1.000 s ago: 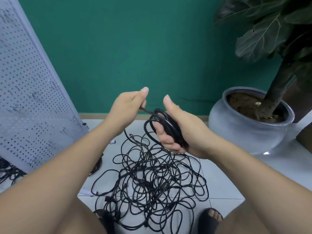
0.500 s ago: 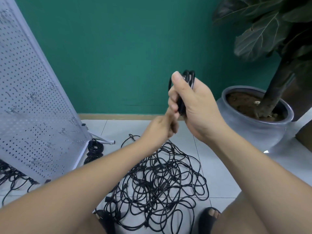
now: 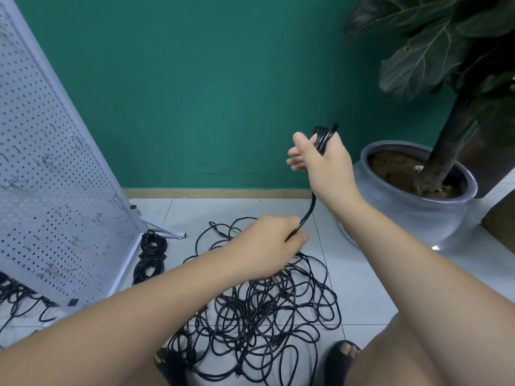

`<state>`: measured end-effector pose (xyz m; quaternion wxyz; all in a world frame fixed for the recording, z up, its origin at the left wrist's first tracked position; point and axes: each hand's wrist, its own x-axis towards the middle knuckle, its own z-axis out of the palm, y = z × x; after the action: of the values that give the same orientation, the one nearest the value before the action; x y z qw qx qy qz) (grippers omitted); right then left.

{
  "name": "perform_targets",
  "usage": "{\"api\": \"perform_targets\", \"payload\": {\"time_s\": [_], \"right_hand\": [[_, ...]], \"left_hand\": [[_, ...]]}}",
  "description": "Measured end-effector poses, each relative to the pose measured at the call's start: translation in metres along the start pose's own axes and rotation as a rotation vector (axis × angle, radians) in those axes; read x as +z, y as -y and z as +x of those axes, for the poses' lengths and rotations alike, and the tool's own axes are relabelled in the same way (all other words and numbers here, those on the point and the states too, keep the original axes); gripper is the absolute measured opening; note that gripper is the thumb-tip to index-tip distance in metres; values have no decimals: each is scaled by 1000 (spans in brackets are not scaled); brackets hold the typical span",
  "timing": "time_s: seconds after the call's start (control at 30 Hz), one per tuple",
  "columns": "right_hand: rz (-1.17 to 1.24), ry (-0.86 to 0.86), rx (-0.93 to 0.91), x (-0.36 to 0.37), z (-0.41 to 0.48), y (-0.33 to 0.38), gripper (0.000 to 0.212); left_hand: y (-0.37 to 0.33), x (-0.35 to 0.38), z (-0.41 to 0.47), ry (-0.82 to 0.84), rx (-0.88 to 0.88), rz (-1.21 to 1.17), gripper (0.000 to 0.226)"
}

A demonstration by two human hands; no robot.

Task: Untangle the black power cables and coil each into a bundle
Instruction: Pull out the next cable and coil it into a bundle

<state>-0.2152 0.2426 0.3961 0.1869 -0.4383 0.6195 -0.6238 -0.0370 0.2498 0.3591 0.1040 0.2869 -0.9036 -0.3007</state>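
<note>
A tangled heap of black power cables (image 3: pixel 259 316) lies on the tiled floor between my feet. My right hand (image 3: pixel 323 162) is raised in front of the green wall and holds a small coil of black cable (image 3: pixel 324 135); its loops stick out above the hand. One strand of that cable (image 3: pixel 309 210) runs down from the coil to my left hand (image 3: pixel 276 243), which pinches it just above the heap. The part of the coil inside my right palm is hidden.
Finished cable bundles (image 3: pixel 152 254) lie by the foot of a leaning white pegboard (image 3: pixel 55 176) on the left, with more cable (image 3: pixel 19 299) behind it. A large grey plant pot (image 3: pixel 412 207) stands at the right. My sandalled foot (image 3: pixel 341 355) is at the heap's edge.
My right hand has lifted the coil and moved right. My left hand has dropped lower toward the heap, drawing the strand taut between the hands.
</note>
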Motion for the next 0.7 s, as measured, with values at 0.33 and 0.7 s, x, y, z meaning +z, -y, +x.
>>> {"api": "perform_targets", "payload": {"time_s": [0.33, 0.7], "right_hand": [[-222, 272, 171, 15, -19, -10, 59], [167, 567, 259, 38, -61, 28, 60]], "left_hand": [[16, -62, 4, -347, 53, -168, 19], [37, -63, 10, -420, -10, -632, 36]]}}
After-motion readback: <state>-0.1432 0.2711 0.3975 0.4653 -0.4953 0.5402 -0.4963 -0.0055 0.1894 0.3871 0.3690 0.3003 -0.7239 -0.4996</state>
